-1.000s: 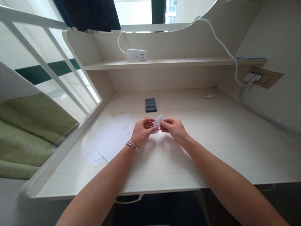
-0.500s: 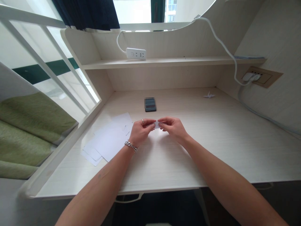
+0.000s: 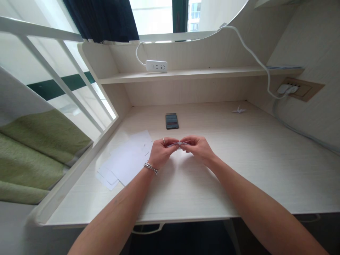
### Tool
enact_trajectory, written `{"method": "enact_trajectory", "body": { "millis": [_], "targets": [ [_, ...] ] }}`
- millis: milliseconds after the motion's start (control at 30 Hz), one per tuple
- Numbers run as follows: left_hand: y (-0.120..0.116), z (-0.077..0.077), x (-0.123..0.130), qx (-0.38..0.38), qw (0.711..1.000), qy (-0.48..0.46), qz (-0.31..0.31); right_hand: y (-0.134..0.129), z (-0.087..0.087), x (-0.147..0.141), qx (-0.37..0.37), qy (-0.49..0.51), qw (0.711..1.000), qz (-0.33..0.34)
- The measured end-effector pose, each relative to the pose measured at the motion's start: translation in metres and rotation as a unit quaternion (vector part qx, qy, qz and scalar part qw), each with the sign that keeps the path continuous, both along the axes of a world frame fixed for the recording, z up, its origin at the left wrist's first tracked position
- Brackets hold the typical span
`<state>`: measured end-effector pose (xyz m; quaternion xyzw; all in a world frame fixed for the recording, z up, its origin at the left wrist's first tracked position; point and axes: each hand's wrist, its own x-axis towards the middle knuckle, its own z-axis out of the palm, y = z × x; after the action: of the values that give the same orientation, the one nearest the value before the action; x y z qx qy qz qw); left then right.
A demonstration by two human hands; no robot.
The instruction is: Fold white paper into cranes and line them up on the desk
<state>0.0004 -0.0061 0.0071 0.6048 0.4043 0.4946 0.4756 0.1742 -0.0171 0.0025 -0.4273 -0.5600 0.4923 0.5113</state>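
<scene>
Between my two hands, over the middle of the desk, is a small folded piece of white paper [image 3: 180, 143]. My left hand [image 3: 162, 151], with a ring and a chain bracelet, pinches its left side between thumb and fingers. On the opposite side my right hand [image 3: 198, 147] pinches it in the same way, and the fingertips of both hands almost meet. Most of the paper is hidden behind the fingers, so its full shape cannot be made out. Loose white sheets [image 3: 130, 156] lie just left of my left hand.
A dark phone-like object [image 3: 172, 121], partly pixelated, lies beyond my hands. Toward the back right sits a folded paper crane [image 3: 239, 110]. The shelf [image 3: 196, 73] carries a white power strip [image 3: 156, 66]. A cable runs to the wall socket [image 3: 300, 88]. Railings border the left side.
The whole view has shifted slightly, with things lower in the picture. Less of the paper's flat face shows now; its edges spread out like thin wings between my fingers.
</scene>
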Motion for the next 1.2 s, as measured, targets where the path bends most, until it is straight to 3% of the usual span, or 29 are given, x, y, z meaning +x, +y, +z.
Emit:
{"method": "enact_trajectory", "body": {
  "millis": [267, 900, 1200],
  "targets": [
    [0.000, 0.000, 0.000, 0.002, 1.000, -0.002, -0.017, -0.002, 0.004, 0.002, -0.030, 0.014, 0.999, 0.030],
    [-0.004, 0.009, 0.002, -0.031, 0.998, -0.033, -0.032, -0.008, 0.014, -0.001, -0.083, 0.066, 0.994, 0.016],
    [-0.004, 0.008, 0.001, -0.016, 0.998, -0.035, -0.048, -0.006, 0.008, -0.003, -0.037, 0.071, 0.997, 0.012]
  ]
}}
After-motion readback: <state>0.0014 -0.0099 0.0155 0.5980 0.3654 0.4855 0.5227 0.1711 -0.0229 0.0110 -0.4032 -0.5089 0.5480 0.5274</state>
